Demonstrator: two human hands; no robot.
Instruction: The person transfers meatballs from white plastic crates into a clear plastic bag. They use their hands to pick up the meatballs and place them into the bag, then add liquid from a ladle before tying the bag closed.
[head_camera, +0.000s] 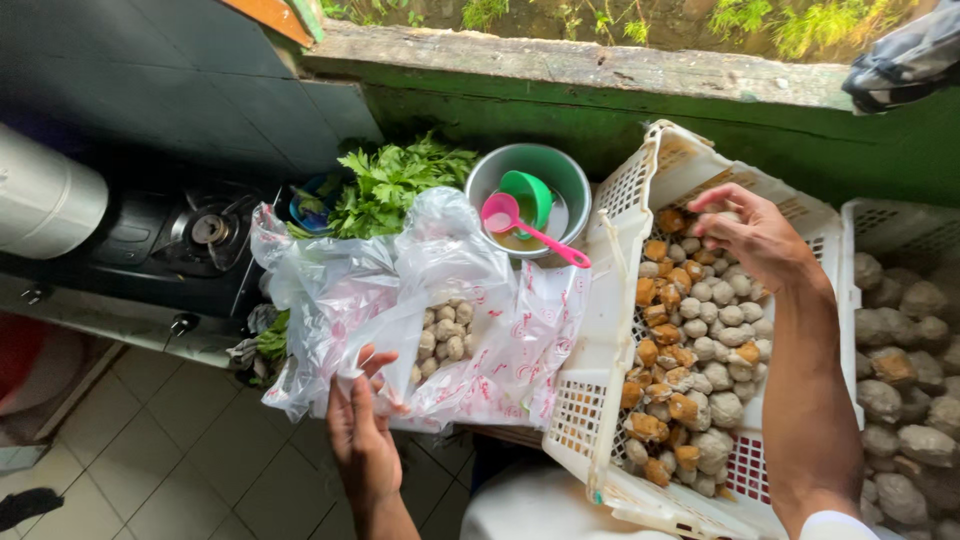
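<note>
Holding the near edge of a clear plastic bag with red print (440, 300), the left hand (362, 430) is pinching the film between thumb and curled fingers, keeping the mouth spread. Pale round meatballs (445, 335) are already lying inside that bag, a modest heap at its bottom.

Reaching into a white perforated plastic crate (610, 300), the right hand (750, 235) is closing its fingertips on one or two pale balls near the crate's far end; exactly how many it has cannot be told. The crate is tilting against a green wall ledge (600, 65) and carrying mixed grey meatballs and brown fried tofu pieces (690, 340).

Judged step: filling the bag, piece by piece. The next move would call for carrying the handful across to the open bag mouth.

Standing nearby: a round metal bowl with pink and green plastic scoops (530, 200), a bunch of green leafy herbs (390, 185), a black gas burner (205, 235), a second white crate of grey balls (905, 340).
</note>
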